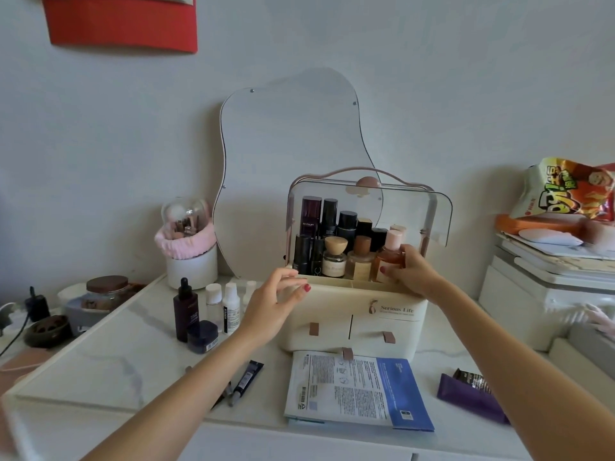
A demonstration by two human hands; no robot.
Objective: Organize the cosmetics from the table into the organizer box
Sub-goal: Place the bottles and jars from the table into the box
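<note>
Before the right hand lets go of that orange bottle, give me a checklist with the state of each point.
1. Lid of the organizer box raised clear of the top compartment: ok.
2. Right hand has a firm hold on the orange bottle: ok, fingers wrap around it.
3. Orange bottle upright: ok, pink cap on top.
4. Bottle bottom resting on the compartment floor: cannot tell, the box wall hides it.
5. Left hand steadying the box: cannot tell, its fingers are at the front rim but contact is unclear.
6. Table cleared of cosmetics: not ok, the dark dropper bottle and purple tube remain out.
</note>
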